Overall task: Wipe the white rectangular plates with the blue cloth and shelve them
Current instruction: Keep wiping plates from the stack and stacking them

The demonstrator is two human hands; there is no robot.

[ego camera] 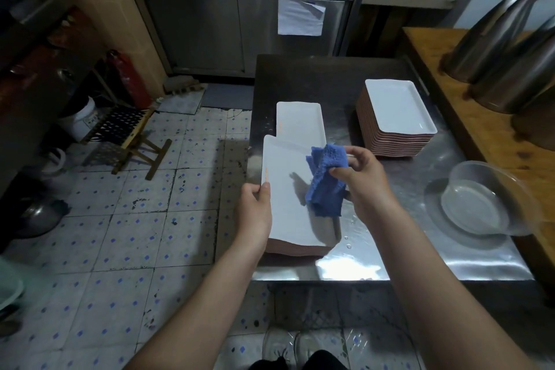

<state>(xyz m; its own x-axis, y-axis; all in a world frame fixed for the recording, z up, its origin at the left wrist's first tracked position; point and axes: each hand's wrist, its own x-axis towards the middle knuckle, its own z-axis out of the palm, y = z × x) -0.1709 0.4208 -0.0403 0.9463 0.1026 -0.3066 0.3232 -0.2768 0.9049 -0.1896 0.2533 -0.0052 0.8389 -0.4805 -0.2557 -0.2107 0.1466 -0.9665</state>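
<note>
At the near left edge of the steel table [390, 261], the left hand [256, 207] is gripping the rim of the top plate [288, 189] on the near stack [295, 248], thumb curled over it. The right hand [363, 177] is pinching the blue cloth [326, 180], which is hanging just above that plate. Wiping is probably only getting started. Farther up the table a second plate [300, 122] and a tall stack [396, 108] are sitting; no shelf is showing, so shelving is likely still ahead.

cloth [326, 180]: blue | plates [292, 198]: white tops, orange edge mark, pinkish-brown undersides | table [390, 261]: shiny steel grey | floor tiles [120, 234]: white, blue diamonds | counter [450, 84]: orange-brown wood
</note>
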